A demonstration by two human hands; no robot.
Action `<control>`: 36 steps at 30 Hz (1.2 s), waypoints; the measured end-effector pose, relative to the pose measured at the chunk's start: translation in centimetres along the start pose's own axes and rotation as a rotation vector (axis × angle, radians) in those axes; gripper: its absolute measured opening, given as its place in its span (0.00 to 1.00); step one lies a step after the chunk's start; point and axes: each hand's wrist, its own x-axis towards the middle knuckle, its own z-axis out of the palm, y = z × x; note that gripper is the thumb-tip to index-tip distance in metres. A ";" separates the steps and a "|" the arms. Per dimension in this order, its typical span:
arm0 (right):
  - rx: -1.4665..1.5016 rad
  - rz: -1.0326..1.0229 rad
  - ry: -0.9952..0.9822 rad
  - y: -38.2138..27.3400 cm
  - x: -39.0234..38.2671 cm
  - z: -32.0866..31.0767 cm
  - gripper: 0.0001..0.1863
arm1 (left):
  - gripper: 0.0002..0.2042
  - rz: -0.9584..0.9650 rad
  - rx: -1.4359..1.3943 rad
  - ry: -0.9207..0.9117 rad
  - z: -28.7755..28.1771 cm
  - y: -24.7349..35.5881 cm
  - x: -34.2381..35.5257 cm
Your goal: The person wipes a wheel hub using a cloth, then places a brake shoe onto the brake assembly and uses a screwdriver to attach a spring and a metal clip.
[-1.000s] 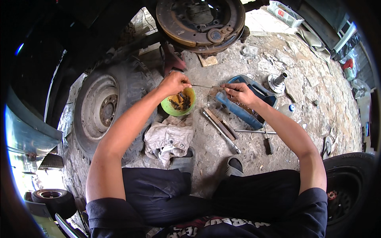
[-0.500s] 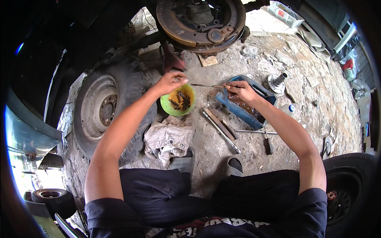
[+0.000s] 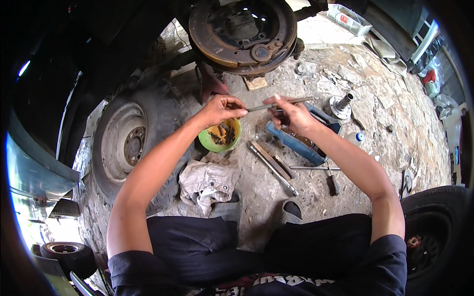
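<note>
My left hand (image 3: 225, 111) pinches the lower left end of a thin metal rod (image 3: 259, 107), which slants up to the right above the green bowl (image 3: 217, 144). Dark small parts (image 3: 222, 133) lie in the bowl's orange-brown interior. My right hand (image 3: 292, 114) is at the rod's right portion, above a cut-open blue plastic container (image 3: 296, 145); its fingers are motion-blurred, so their grip is unclear. Below the container lie a long metal tool (image 3: 274, 170) and a flat strip (image 3: 266, 150) beside it, with a crumpled pale cloth (image 3: 207, 180) to the left.
A rusty brake assembly (image 3: 217, 52) hangs overhead, with a red stand (image 3: 210, 84) below. A loose wheel (image 3: 113, 143) is at left, another tire (image 3: 434, 202) at lower right. A flanged hub (image 3: 339, 106), bottle (image 3: 356, 138) and white crate (image 3: 348, 19) occupy the right side.
My left hand has shifted right and closed on the rod again after being off its tip half a second ago. The rod's right end has risen, and my right hand's fingers have moved.
</note>
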 end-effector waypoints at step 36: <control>-0.522 -0.504 0.239 -8.5 2.2 -0.5 0.19 | 0.16 0.868 1.245 0.803 -2.5 9.2 2.9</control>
